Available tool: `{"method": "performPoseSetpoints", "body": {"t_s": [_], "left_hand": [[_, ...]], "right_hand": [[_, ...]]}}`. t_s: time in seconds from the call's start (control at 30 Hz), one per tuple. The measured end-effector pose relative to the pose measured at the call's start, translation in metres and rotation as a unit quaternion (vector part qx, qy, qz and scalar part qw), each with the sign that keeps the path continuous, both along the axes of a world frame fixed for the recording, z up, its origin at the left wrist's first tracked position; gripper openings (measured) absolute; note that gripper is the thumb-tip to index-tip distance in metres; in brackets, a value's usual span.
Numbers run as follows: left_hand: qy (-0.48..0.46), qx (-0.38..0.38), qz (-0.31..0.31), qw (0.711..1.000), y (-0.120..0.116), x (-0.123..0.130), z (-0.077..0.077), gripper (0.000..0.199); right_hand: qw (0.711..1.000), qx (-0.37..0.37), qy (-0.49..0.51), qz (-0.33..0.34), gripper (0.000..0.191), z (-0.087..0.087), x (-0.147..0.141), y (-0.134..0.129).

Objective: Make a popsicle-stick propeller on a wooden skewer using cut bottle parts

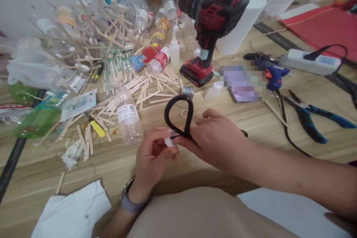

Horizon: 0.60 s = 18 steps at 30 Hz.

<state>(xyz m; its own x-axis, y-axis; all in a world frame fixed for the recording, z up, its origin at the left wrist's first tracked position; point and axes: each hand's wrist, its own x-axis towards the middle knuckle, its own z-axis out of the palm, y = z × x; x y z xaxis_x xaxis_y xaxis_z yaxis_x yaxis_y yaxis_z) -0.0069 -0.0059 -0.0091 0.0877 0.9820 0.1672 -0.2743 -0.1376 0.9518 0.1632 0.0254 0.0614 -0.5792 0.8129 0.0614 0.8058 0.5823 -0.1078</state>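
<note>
My left hand (153, 152), with a watch on its wrist, is closed around a small white bottle cap (169, 141). Its fingers hide part of the cap. Just to the right, my right hand (212, 134) grips what look like black-handled scissors (166, 113). One large handle loop stands up above the fingers, and a thin dark tip points at the cap, touching or very near it. The rest of the tool is hidden in the fist. A clear bottle (128, 115) with a white label stands left of my hands.
Behind stand a red cordless drill (206, 33) and a glue bottle (174, 50). Wooden sticks (145, 89) and plastic bottles crowd the left. A phone (241, 85), a blue glue gun (276, 76), pliers (312, 115) and a power strip (309, 61) lie at right.
</note>
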Motion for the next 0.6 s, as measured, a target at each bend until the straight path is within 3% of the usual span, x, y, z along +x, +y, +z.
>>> {"method": "performPoseSetpoints", "body": {"t_s": [0.13,0.33,0.47,0.6], "left_hand": [[-0.010,-0.062,-0.022,0.998,0.0005,0.0012,0.0039,0.038],[-0.029,-0.086,-0.020,0.996,0.0020,0.0000,0.0005,0.033],[-0.030,-0.060,-0.008,0.998,0.0024,0.0011,0.0007,0.030],[-0.035,0.005,0.006,0.999,0.0020,0.0034,0.0009,0.027]], "right_hand": [[0.993,0.106,-0.044,0.016,0.039,-0.0013,0.0029,-0.0041],[0.988,0.143,-0.053,0.026,0.040,-0.0044,0.0058,-0.0069],[0.992,0.106,-0.059,0.030,0.037,-0.0041,0.0058,-0.0068],[0.999,-0.007,-0.038,0.018,0.040,-0.0007,0.0043,-0.0042]]}}
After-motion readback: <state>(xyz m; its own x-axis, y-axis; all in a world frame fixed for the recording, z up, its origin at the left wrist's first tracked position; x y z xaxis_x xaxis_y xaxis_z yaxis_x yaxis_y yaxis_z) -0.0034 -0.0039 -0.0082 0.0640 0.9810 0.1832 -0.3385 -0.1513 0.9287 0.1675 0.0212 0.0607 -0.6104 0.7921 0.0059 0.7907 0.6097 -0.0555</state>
